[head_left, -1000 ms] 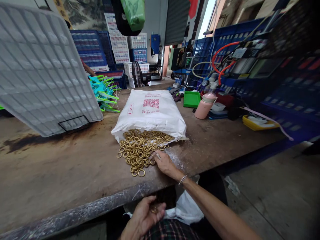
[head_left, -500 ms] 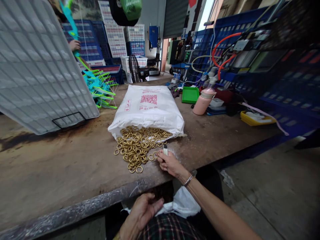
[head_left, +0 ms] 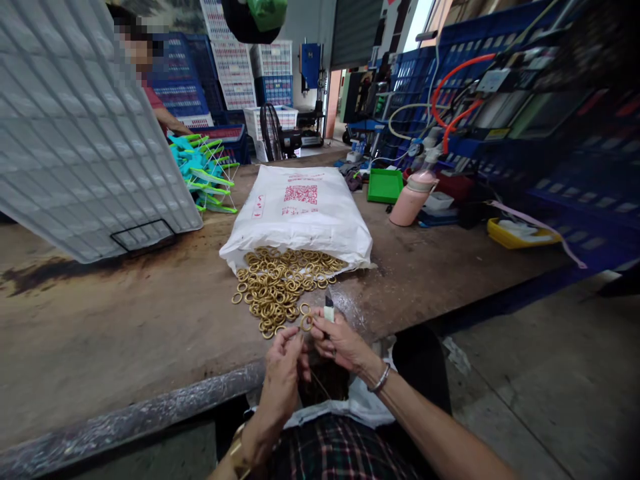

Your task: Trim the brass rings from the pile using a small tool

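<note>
My right hand (head_left: 345,343) is closed on a brass-coloured ring (head_left: 302,321), pinched at the fingertips, while a box cutter (head_left: 329,310) with its blade pointing up is tucked in the same grip. Close by on its left, my left hand (head_left: 281,373) has its fingertips pinched together beside the ring. What those fingers hold, if anything, is too small to make out; a thin strand shows below them. Just beyond both hands lies a heap of brass-coloured rings (head_left: 273,293), spilling from the mouth of a white printed sack (head_left: 305,223).
A large white plastic crate (head_left: 95,147) stands tilted at left, beside blue-and-green toy bows (head_left: 205,173). Right of the sack are a green tray (head_left: 384,185), a pink bottle (head_left: 411,200) and a yellow tray (head_left: 523,237). A white bag (head_left: 367,403) lies open at my lap. Someone sits behind the crate.
My left hand has risen from my lap to meet the right hand, its fingers closing. The right hand has drawn a ring slightly toward me. The other person's raised bow has gone from view.
</note>
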`<state>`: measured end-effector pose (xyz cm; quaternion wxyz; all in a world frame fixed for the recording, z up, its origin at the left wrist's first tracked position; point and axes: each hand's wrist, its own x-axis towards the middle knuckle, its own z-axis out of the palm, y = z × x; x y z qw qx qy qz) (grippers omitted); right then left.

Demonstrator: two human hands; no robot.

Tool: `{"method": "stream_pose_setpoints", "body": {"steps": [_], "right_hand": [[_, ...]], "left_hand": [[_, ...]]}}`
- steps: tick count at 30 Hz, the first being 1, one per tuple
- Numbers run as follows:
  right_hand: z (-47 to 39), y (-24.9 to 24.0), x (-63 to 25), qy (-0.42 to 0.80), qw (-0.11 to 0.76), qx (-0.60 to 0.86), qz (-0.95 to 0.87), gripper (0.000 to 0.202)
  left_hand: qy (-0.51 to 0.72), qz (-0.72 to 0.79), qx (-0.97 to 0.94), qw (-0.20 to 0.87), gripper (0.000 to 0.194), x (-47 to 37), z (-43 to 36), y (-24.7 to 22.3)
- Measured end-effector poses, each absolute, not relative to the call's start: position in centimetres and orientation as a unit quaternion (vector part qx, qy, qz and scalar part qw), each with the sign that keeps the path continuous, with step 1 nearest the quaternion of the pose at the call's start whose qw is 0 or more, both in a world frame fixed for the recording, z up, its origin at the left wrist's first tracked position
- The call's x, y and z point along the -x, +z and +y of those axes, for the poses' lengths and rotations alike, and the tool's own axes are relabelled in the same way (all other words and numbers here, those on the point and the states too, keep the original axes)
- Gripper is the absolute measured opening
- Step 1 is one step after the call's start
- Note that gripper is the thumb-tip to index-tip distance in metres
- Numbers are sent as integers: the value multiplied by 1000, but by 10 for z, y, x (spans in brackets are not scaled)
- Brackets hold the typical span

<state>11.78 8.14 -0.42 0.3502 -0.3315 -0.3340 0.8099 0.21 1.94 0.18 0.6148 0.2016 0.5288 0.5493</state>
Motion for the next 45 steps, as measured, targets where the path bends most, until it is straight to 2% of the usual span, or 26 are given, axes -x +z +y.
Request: {"method": "stream_pose_setpoints", "body": {"steps": [7, 12, 18, 21, 25, 28, 30, 33, 36, 39, 42, 45], "right_hand": [[76, -10, -116, 810, 351, 335, -331, 36], [73, -7, -117, 807, 338, 333, -350, 35], [69, -8, -114, 778, 324, 372, -389, 31], [68, -8, -114, 702, 319, 428, -472, 24], [69, 2, -114, 542, 320, 472, -617, 16], [69, 10, -112, 485, 299, 464, -678, 16], [69, 11, -110, 470, 291, 464, -692, 16], [70, 6, -107, 470, 291, 478, -683, 19], [71, -2, -107, 494, 288, 485, -662, 20], [73, -5, -109, 530, 283, 476, -643, 21], [74, -3, -112, 513, 276, 489, -649, 19], [73, -2, -117, 430, 253, 484, -719, 19]], "left_hand": [[542, 500, -185, 649, 52, 4, 24, -2], [530, 529, -238, 619, 54, 3, 20, -7], [532, 574, -284, 554, 40, 4, 23, -8], [530, 590, -314, 522, 35, 7, 23, -8], [540, 604, -384, 444, 17, 13, 22, -7], [534, 607, -444, 386, 2, 17, 21, -6], [525, 607, -464, 375, 1, 18, 21, -5], [506, 601, -442, 434, 12, 18, 21, -4], [475, 557, -367, 574, 25, 17, 21, -5], [474, 484, -283, 679, 30, 17, 20, -6], [491, 464, -246, 695, 32, 19, 20, -6], [504, 490, -259, 663, 34, 19, 19, -6]]}}
